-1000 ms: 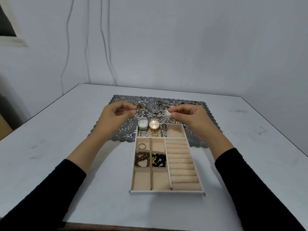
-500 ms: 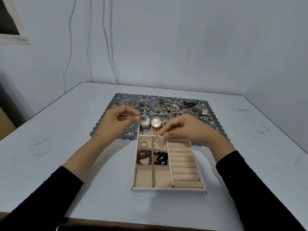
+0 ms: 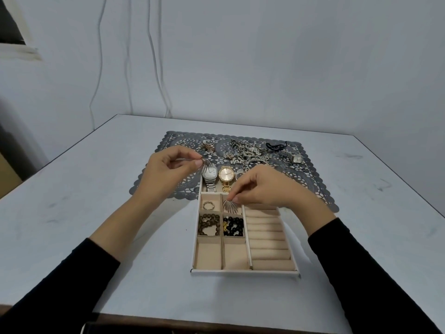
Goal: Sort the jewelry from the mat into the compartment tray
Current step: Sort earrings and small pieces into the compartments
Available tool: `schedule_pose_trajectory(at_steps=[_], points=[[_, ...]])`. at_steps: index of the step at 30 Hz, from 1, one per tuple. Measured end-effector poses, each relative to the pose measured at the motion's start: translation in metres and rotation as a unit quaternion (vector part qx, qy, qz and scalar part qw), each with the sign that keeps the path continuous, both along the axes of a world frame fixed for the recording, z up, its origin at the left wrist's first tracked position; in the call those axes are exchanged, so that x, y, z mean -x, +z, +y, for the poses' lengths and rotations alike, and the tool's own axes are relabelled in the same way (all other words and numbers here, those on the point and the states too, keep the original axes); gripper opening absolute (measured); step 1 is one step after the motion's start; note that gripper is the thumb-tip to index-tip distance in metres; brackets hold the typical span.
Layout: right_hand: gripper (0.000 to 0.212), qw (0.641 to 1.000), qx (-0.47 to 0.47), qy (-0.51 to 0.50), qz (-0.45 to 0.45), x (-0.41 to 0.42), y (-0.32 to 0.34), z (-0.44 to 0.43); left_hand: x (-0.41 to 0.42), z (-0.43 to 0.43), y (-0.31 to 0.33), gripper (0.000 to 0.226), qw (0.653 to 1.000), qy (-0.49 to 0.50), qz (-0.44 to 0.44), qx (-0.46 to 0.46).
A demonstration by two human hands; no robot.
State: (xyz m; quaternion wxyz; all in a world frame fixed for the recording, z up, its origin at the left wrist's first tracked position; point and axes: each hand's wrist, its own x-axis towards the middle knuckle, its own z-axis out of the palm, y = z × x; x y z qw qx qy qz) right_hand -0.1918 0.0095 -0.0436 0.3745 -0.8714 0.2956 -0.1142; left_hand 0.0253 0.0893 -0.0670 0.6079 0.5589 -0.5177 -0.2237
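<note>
Compartment tray [image 3: 244, 273] nearest on bench [image 3: 96, 213]. Right grip [image 3: 267, 189] pinching fan earring [image 3: 230, 206], tips down in cell at 12 o'clock of black beads [image 3: 234, 226]. Best laid flat, prongs inside the walls, before letting go. Left grip [image 3: 166, 169], 10 o'clock of tray, pinching matching earring [image 3: 206, 163] over silver watch [image 3: 210, 174]; same cell suits it. Mat [image 3: 313, 186] beyond, tangled pile [image 3: 245, 153] unsorted.

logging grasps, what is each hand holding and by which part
Left hand pinches a fan earring by its narrow end; right hand pinches the matching earring likewise.
</note>
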Motion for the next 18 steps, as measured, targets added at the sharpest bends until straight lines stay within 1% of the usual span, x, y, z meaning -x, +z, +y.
schedule_pose_trajectory(at_steps=[8,14,18], points=[[0.016,0.995,0.088,-0.015,0.046,-0.009,-0.0008,0.0057,0.0004,0.0014,0.0012,0.013,1.0,0.0,0.005,-0.003],[0.014,0.994,0.097,-0.011,0.055,-0.0099,-0.0019,0.0053,0.004,0.003,0.0022,0.013,1.0,-0.007,-0.003,-0.003],[0.012,0.997,0.072,-0.022,0.01,-0.0029,-0.0006,0.0023,0.0029,0.0036,0.0012,0.012,1.0,-0.015,-0.001,-0.009]])
